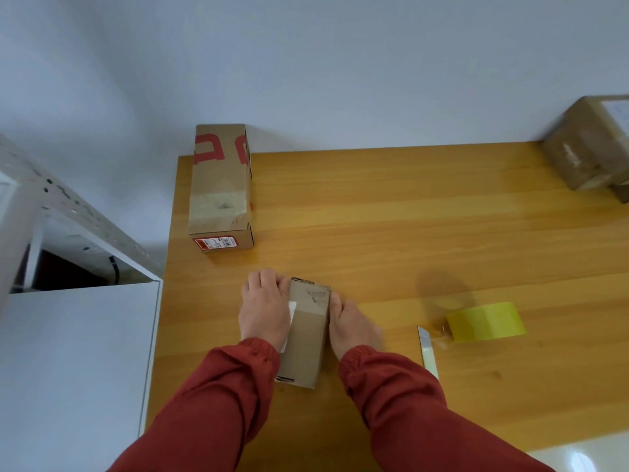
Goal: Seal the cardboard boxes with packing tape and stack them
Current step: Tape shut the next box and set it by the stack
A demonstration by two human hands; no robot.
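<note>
The small brown cardboard box (306, 335) lies on its long side close to the counter's near edge, left of the middle, with its length running from the near edge toward the far one. A band of tape already crosses its far end, so this looks like the pressing-down part of sealing.

The left grip (263, 308), a bare hand, lies flat against the box's left side over a white label, with knuckles bent beside the far left corner. It presses rather than wraps. The right grip (354, 330) sits against the right side with its thumb along the wall. It is blurred, so I cannot tell whether its fingers are curled. With one on each side the box is braced and cannot slide, probably while the tape ends are rubbed onto the side walls.

The roll of yellow packing tape (486, 321) stands to the right, apart from the box, with the slim pale utility knife (428, 356) just beside it. Both are set down within the right hand's reach, likely for the next strip.

The long cardboard box with red print (221, 185) rests at the far left corner of the wooden counter (374, 216), carrying a tape band. A tape-wrapped brown box (589, 144) sits at the far right corner, seemingly on another box. They are kept well apart from the work, and stacking seems not yet done.
</note>
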